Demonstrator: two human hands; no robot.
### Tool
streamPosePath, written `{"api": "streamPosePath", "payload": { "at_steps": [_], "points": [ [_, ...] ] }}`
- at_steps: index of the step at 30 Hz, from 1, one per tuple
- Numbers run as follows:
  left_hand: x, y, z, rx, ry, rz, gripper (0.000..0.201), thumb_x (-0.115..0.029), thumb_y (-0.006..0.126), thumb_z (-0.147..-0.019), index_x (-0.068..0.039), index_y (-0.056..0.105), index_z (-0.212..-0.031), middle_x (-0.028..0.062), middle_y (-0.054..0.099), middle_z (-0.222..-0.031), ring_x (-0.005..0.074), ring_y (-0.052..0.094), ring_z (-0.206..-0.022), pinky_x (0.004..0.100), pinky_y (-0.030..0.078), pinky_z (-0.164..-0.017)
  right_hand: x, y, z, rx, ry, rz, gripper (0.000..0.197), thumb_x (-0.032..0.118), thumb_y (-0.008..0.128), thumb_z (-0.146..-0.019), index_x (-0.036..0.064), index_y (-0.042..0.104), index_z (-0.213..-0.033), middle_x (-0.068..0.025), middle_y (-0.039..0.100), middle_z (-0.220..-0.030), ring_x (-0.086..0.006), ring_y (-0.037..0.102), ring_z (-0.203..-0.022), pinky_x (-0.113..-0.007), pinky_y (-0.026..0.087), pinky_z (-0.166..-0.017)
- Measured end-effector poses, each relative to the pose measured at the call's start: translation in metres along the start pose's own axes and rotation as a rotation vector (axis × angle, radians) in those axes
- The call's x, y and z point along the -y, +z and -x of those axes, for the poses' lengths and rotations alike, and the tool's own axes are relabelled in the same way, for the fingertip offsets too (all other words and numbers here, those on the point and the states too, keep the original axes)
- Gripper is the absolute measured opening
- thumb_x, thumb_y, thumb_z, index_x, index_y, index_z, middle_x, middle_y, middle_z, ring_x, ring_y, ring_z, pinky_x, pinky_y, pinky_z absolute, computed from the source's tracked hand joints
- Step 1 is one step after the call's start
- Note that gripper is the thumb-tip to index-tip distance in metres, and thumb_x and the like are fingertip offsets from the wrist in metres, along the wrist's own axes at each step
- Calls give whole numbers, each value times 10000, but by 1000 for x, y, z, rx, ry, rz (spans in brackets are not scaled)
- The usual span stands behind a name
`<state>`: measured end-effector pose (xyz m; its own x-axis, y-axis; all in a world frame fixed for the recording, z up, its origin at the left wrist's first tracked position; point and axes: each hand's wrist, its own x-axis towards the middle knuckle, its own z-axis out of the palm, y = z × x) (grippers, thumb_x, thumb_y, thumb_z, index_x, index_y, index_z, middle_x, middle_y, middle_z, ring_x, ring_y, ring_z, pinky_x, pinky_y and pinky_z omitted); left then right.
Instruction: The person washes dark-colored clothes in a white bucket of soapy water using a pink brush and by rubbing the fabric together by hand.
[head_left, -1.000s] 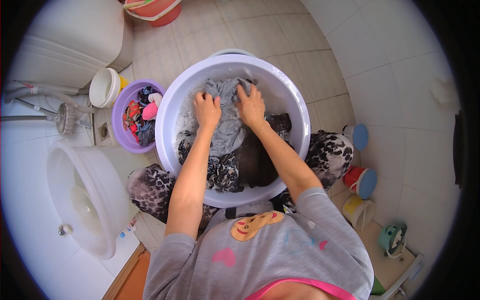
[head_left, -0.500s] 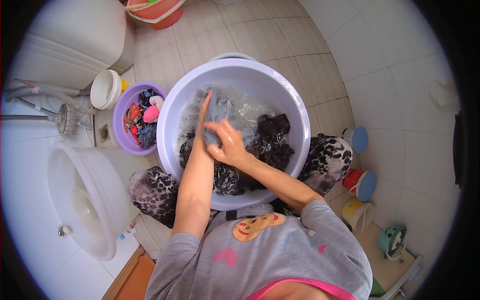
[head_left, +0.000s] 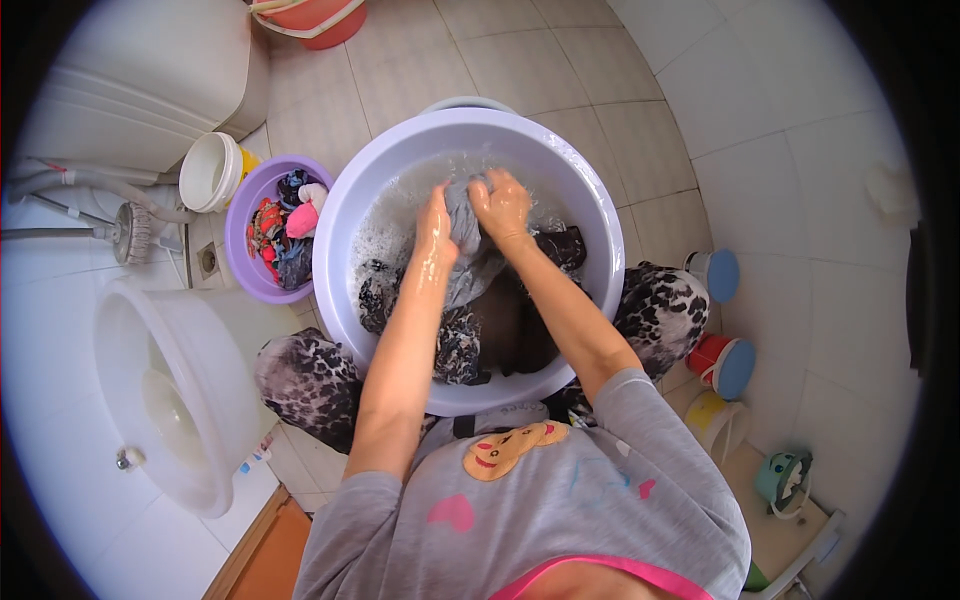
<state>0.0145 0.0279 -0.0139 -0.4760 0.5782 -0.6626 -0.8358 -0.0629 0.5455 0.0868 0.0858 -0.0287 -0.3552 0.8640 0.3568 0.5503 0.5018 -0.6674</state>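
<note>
1. Both hands close their grip on one grey cloth point(head_left: 468, 250): the left hand point(head_left: 436, 225) clasps its left side with wet fingers, and the right hand point(head_left: 502, 205) is bunched into a fist on its top, right beside the left.
2. That grey cloth sits in the far middle of a big pale lilac basin point(head_left: 345, 220), raised a little out of soapy water point(head_left: 385, 235) that foams toward the basin's left wall.
3. Dark patterned clothes point(head_left: 455, 345) lie soaking in the near half of the basin, under the two forearms, and a black piece point(head_left: 560, 248) rests against the right wall.
4. On the tiled floor point(head_left: 520, 60), the basin stands between the person's knees, which wear spotted black-and-white trousers point(head_left: 310, 375).
5. Just left of the basin, touching or nearly touching its rim, a small purple bowl point(head_left: 240, 240) holds bright small garments, one of them pink.
6. A white tub point(head_left: 210, 172) stands at the purple bowl's far left side.
7. At the floor's far edge sits an orange-red bucket point(head_left: 315, 18).
8. A shower head point(head_left: 130, 232) on a hose lies at the left, and nearer than it stands a large white round container point(head_left: 190, 400).
9. Small pots with blue lids point(head_left: 722, 275) line the right wall.
</note>
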Motion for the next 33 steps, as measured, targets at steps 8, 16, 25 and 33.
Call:
{"api": "streamPosePath", "payload": {
  "at_steps": [8, 16, 25, 33],
  "points": [
    [-32, -43, -28, 96, 234, -204, 304, 35, 451, -738, -28, 515, -1028, 76, 521, -979, 144, 510, -819, 232, 409, -659, 29, -99, 51, 983, -124, 35, 433, 305, 605, -727, 75, 521, -1084, -229, 494, -1010, -374, 522, -885, -386, 439, -762],
    [-6, -55, -34, 167, 216, 129, 548, 204, 340, -579, -33, 499, -1047, 114, 532, -963, 201, 531, -835, 295, 453, -717, -14, -16, -18, 423, 209, 1, 402, 414, 525, -766, 24, 616, -798, -147, 616, -749, -237, 601, -724, -364, 453, -650],
    [-30, -64, -19, 442, 169, 525, 272, 161, 401, -624, -79, 522, -666, 99, 563, -742, 291, 556, -813, 404, 444, -770, 9, -11, -14, 688, 737, -1142, 163, 166, 522, -824, 44, 510, -932, -40, 561, -911, -128, 519, -846, -260, 406, -772],
    [-27, -57, -17, 445, 167, 667, 347, 132, 394, -629, -76, 583, -833, 88, 588, -864, 278, 526, -938, 401, 436, -820, 5, -21, -13, 549, 920, -1455, 360, 244, 445, -839, 30, 449, -1128, -85, 503, -1122, -232, 457, -1053, -369, 345, -912]
  ]
}}
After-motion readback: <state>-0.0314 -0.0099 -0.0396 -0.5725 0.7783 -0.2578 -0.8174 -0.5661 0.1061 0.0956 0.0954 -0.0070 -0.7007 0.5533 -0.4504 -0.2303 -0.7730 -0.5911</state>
